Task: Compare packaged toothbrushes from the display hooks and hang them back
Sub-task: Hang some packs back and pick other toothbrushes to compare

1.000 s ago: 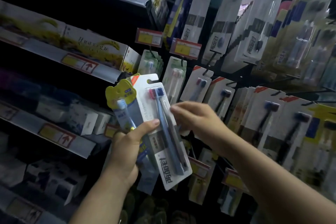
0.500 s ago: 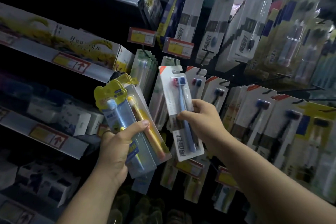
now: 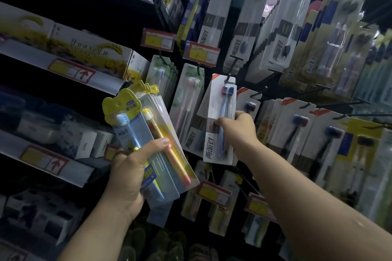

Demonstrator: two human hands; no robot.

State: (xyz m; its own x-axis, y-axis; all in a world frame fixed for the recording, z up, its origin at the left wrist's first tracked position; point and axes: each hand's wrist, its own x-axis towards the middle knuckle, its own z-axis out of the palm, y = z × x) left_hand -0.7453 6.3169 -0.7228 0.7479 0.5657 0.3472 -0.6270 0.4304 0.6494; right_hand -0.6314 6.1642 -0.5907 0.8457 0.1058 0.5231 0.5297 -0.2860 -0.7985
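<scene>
White twin-brush pack [image 3: 213, 101], long axis near upright, pinched mid-length by right hand [image 3: 238, 126]; its top sits at the display hook [image 3: 228, 78], straight above that hand. Left hand [image 3: 129, 167] grips yellow-topped packs [image 3: 127, 108], lower left.

A white card pack of two blue toothbrushes [image 3: 216, 112] stands upright against the display, its top at a black wire hook [image 3: 228, 78]. The right hand [image 3: 239, 128] grips its right edge. To its left and nearer the camera, the left hand [image 3: 127, 167] holds a fanned stack of yellow-topped clear plastic toothbrush packs [image 3: 152, 131]. Just left, behind that stack, hangs a green-topped card pack of pink brushes [image 3: 186, 108]. A red-and-yellow price tag [image 3: 201, 54] sits above.
</scene>
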